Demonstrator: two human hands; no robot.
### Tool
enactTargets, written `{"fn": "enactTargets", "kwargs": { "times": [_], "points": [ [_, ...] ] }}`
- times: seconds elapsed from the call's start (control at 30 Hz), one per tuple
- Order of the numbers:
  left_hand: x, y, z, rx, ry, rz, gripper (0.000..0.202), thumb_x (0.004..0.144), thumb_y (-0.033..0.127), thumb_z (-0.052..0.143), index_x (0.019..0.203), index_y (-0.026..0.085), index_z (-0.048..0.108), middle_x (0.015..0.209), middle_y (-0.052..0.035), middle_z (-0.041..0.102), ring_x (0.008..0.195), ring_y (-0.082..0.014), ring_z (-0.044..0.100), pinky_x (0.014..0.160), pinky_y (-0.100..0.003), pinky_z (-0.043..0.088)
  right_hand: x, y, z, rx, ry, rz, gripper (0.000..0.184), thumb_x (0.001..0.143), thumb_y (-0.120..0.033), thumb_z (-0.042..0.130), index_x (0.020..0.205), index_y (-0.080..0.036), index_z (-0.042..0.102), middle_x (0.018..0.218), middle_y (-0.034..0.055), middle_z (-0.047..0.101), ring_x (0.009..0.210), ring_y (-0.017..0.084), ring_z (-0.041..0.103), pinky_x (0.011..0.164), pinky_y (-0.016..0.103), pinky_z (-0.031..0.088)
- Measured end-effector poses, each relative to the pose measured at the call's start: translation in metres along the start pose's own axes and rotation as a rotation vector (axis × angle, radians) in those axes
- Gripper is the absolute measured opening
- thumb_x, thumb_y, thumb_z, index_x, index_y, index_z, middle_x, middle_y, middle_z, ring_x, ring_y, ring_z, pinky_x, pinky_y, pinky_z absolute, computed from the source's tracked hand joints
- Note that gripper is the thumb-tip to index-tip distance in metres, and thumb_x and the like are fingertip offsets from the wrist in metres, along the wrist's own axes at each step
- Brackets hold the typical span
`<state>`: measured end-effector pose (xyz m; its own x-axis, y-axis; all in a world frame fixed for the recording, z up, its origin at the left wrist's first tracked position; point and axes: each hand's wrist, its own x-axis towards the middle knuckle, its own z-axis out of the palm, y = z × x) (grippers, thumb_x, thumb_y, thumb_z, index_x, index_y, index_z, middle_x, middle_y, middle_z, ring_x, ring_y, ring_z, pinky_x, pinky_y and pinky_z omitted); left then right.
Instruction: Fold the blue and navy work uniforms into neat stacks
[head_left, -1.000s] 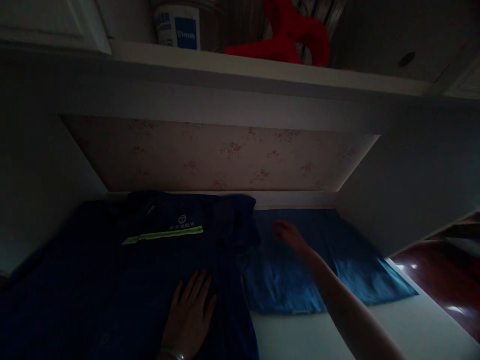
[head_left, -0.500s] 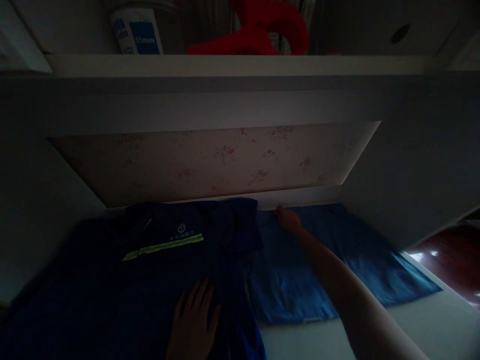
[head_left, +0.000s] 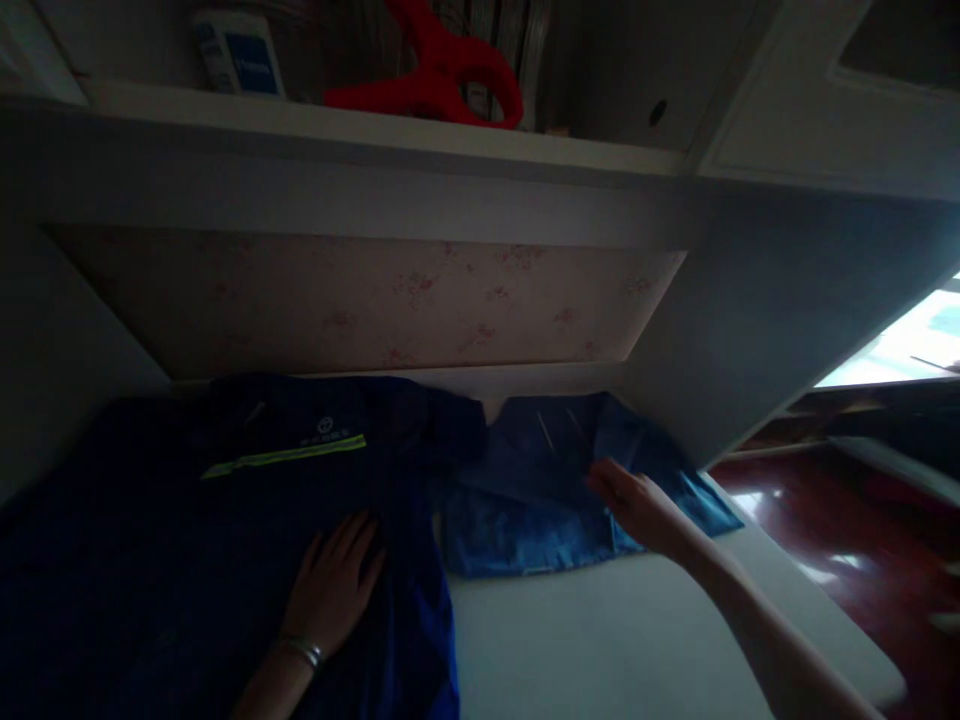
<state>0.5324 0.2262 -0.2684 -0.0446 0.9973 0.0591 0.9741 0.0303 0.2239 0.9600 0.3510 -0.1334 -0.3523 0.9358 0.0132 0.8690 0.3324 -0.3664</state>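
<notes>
A dark navy work shirt (head_left: pixel 187 540) with a yellow-green reflective stripe (head_left: pixel 285 457) lies spread on the white shelf surface (head_left: pixel 600 640) at the left. My left hand (head_left: pixel 334 585) rests flat on it, fingers spread, a bracelet at the wrist. To its right lies a lighter blue folded cloth (head_left: pixel 525 500), bunched toward the back wall. My right hand (head_left: pixel 637 505) lies on the cloth's right part, fingers curled on the fabric; the dim light hides whether it grips it.
The floral back panel (head_left: pixel 375 300) and a white side wall (head_left: pixel 750 330) box in the compartment. On the shelf above stand a white and blue container (head_left: pixel 236 50) and a red plastic object (head_left: pixel 431 75). Dark red floor (head_left: pixel 825 540) shows at the right.
My right hand drew back from the rear of the compartment toward the front right, and the light blue cloth has shortened and bunched. The left hand stayed flat on the navy shirt.
</notes>
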Motion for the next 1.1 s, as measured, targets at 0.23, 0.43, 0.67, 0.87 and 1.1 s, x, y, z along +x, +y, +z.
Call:
{"fn": "enactTargets", "kwargs": {
  "times": [0.23, 0.43, 0.67, 0.87, 1.1],
  "points": [
    [0.007, 0.042, -0.028, -0.016, 0.093, -0.013, 0.037, 0.092, 0.031, 0.04, 0.116, 0.023, 0.068, 0.133, -0.0101, 0.061, 0.119, -0.0302, 0.057, 0.109, -0.055, 0.032, -0.172, 0.045, -0.043, 0.441, -0.64, 0.173, 0.023, 0.083, -0.049, 0.065, 0.095, -0.031, 0.072, 0.081, 0.0074, 0.069, 0.064, 0.018, 0.061, 0.055, 0.031, 0.043],
    [0.003, 0.164, -0.045, -0.352, 0.112, 0.331, 0.046, 0.093, 0.048, 0.045, 0.129, 0.021, 0.058, 0.132, -0.0094, 0.06, 0.12, -0.0241, 0.054, 0.104, -0.039, 0.042, -0.095, 0.078, -0.001, 0.468, 0.077, 0.229, 0.056, 0.08, -0.061, 0.059, 0.122, -0.025, 0.059, 0.12, 0.0126, 0.061, 0.105, 0.029, 0.06, 0.086, 0.046, 0.05],
    [0.005, 0.221, -0.002, -0.36, -0.028, 0.417, 0.022, 0.09, 0.014, 0.048, 0.094, 0.019, 0.069, 0.104, -0.0094, 0.069, 0.103, -0.0236, 0.059, 0.096, -0.044, 0.046, -0.038, 0.068, 0.06, -0.215, 0.153, 0.262, 0.037, 0.095, -0.044, 0.04, 0.112, -0.021, 0.064, 0.118, 0.0129, 0.063, 0.113, 0.032, 0.054, 0.097, 0.05, 0.039],
    [0.003, 0.207, -0.02, -0.516, 0.014, 0.411, 0.03, 0.099, 0.024, 0.037, 0.093, 0.021, 0.067, 0.115, -0.0066, 0.067, 0.111, -0.0188, 0.059, 0.111, -0.042, 0.036, -0.065, 0.073, 0.036, 0.053, 0.325, 0.267, 0.047, 0.093, -0.058, 0.042, 0.098, -0.019, 0.067, 0.089, 0.0087, 0.069, 0.085, 0.024, 0.062, 0.079, 0.035, 0.047],
    [-0.033, 0.195, -0.083, -0.898, -0.634, 0.54, 0.024, 0.095, 0.037, 0.047, 0.095, 0.022, 0.066, 0.084, 0.0024, 0.072, 0.081, -0.0138, 0.067, 0.107, -0.039, 0.04, -0.159, 0.102, -0.028, 0.743, -0.35, 0.38, 0.047, 0.071, -0.064, 0.07, 0.078, -0.017, 0.07, 0.055, 0.0008, 0.058, 0.043, 0.013, 0.049, 0.041, 0.025, 0.036]
  ]
}}
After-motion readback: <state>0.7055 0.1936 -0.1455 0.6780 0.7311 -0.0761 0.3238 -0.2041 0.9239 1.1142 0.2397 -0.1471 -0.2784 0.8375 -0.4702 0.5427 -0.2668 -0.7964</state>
